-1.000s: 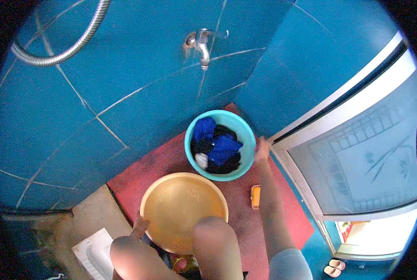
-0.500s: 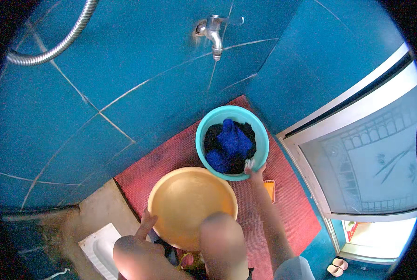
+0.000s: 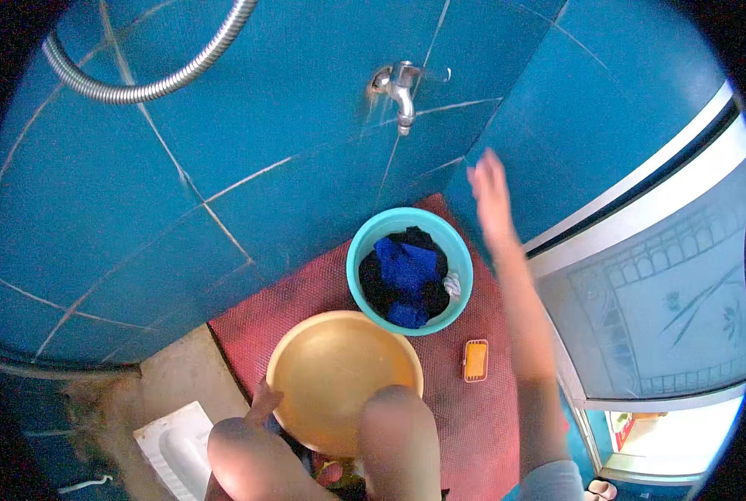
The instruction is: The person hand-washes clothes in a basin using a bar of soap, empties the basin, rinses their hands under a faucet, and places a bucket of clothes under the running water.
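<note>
My left hand (image 3: pixel 264 402) grips the left rim of a wide yellow basin (image 3: pixel 340 330), its fingers partly hidden. The basin stands between my knees, with no clothes visible in it. My right hand (image 3: pixel 491 196) is raised in the air, holding nothing, its fingers stretched out and slightly blurred. Up and to its left, a metal tap (image 3: pixel 404 93) with a lever sticks out of the wall; the hand does not touch it. Just beyond the basin, a turquoise tub (image 3: pixel 360 296) holds a bundle of blue cloth (image 3: pixel 406 271), dark cloth and a small white piece.
A soap dish (image 3: pixel 475 361) with an orange bar lies on the red mat (image 3: pixel 473 434) to the right. A squat toilet (image 3: pixel 177 447) is at the lower left. A metal shower hose (image 3: pixel 160 88) loops over the blue wall. At the right stands a glass-panelled door (image 3: pixel 657 326), with pale slippers (image 3: pixel 602 488) below.
My right hand has left the turquoise tub's rim and risen toward the tap. The cloth in the tub lies differently. My left hand stays at the basin. The view has tilted slightly upward.
</note>
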The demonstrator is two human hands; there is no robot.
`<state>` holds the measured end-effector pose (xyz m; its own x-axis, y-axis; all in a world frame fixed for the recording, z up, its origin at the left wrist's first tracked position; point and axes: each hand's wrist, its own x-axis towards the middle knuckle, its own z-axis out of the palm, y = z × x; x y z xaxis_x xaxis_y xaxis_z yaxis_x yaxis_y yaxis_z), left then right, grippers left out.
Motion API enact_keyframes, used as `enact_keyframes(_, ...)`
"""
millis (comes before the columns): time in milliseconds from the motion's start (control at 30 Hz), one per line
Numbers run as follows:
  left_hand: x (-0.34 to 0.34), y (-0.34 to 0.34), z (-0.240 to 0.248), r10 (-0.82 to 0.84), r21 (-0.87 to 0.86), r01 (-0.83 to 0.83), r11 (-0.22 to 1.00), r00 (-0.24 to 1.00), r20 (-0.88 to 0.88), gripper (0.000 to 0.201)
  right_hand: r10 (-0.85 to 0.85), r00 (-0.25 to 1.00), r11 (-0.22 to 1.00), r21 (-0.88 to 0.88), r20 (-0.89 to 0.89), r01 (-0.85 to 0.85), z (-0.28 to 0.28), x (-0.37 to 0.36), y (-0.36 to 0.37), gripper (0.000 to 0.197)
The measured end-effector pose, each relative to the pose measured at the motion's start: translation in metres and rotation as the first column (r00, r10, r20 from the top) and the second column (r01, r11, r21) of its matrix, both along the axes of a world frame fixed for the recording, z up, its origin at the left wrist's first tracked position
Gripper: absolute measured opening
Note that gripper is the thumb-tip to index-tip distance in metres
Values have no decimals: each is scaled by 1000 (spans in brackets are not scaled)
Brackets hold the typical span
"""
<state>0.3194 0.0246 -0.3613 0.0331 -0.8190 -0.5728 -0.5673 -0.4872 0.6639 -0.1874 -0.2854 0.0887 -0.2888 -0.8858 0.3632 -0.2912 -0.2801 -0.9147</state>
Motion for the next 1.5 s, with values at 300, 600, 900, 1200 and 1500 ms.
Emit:
enact_keyframes(300,-37,-89,72,-16,-34,13,999,996,-85,64,23,76,994,31,-997,109,185,90,-49,34)
enact_keyframes(600,-43,-25,78,-212,-287,159,945,963,-166,56,452,421,887,447,-786,-118,197,84,-60,36)
enact_keyframes(900,-55,-32,127,-62,-82,68,994,995,79,52,532,423,846,454,-733,-278,196,81,-64,35)
enact_keyframes(1200,-77,-40,199,-15,-117,-7,993,983,-180,48,528,420,847,424,-738,-320,185,70,-78,35)
enact_keyframes(1500,-77,-44,202,-26,13,26,1000,998,-57,48,543,402,839,461,-737,-287,188,72,-78,35)
